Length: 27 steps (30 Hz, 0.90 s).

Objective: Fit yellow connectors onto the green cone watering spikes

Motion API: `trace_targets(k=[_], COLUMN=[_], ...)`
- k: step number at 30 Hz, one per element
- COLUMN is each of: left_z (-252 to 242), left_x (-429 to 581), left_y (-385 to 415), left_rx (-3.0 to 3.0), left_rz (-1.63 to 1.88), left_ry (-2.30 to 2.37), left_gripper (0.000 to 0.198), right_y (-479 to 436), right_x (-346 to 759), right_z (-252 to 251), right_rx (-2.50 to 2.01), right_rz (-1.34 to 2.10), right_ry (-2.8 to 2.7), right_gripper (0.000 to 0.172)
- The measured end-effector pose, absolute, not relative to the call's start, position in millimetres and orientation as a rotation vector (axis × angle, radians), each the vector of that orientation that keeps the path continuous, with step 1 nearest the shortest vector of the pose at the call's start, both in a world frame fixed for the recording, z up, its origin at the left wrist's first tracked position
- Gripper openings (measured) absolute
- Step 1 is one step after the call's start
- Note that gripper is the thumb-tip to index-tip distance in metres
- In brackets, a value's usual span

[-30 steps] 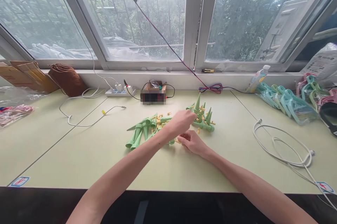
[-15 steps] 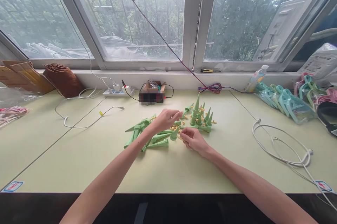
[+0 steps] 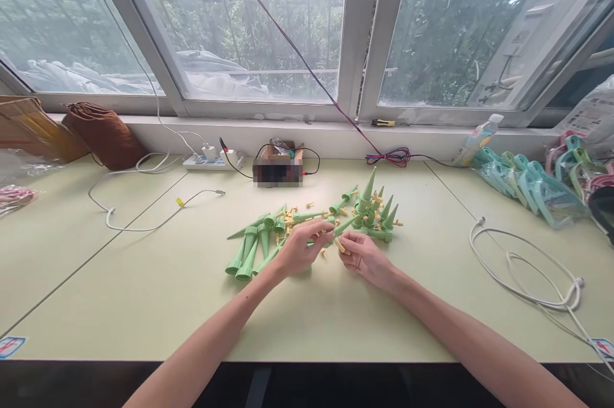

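Note:
My left hand (image 3: 307,247) is closed round a green plastic watering spike (image 3: 344,226), whose tip points up and to the right; its wider end is hidden by the fingers. Close beside it, my right hand (image 3: 367,257) pinches a small yellow valve piece (image 3: 340,246) between thumb and fingers. More green spikes (image 3: 247,261) lie in a loose pile to the left, with small yellow pieces (image 3: 289,217) scattered among them. Behind my right hand, several spikes stand upright in a group (image 3: 368,194), with yellow pieces attached.
At the back are a power strip (image 3: 211,163), a small open box (image 3: 290,151) and a coiled dark cable (image 3: 391,156). White cables (image 3: 527,293) lie on the right. Bagged teal hangers (image 3: 532,187) and a bottle (image 3: 480,139) stand near the window sill, and a brown bag (image 3: 103,136) at the left.
My left hand has come down and closed on the spike, which now points up and to the right. The right hand keeps the yellow piece. The whole view has shifted slightly.

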<state>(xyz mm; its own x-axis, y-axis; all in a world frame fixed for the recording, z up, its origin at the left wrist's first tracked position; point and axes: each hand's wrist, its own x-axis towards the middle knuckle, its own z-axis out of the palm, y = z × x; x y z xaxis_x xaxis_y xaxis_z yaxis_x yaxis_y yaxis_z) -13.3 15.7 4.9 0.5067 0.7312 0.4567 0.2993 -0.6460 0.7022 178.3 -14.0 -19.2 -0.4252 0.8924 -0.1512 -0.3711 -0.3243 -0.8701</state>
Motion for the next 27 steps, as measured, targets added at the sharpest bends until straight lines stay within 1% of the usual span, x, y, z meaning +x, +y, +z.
trace_targets(k=[3,10,13,21,24,27], left_z=[2.7,-0.1,2.1,3.1,4.3,2.7], left_x=[-15.0,-12.3,-11.9,-11.1,-11.4,-12.2], left_y=[13.9,11.8,10.6,7.3,6.2,6.3], left_rx=[2.08,1.816,1.775,1.769,1.812,1.853], left_rz=[1.03,0.953,0.915,0.909,0.91,0.89], left_ry=[0.831,0.781,0.78,0.826,0.861,0.903], left_gripper=[0.028,0.036,0.038,0.035,0.033,0.031], right_y=[-15.2,-17.3,-16.7,-15.0,-15.8,-18.3], right_x=[180.1,182.8,184.0,187.5,187.7,187.1], right_z=[-17.3,-11.8,-12.9,-17.4,-17.5,-16.8], right_rx=[-0.799,-0.737,-0.723,-0.737,-0.798,-0.9], right_rz=[1.892,1.906,1.869,1.757,1.682,1.426], right_ry=[-1.069,-1.209,-1.262,-1.364,-1.446,-1.619], right_gripper=[0.043,0.044,0.044,0.04,0.039,0.037])
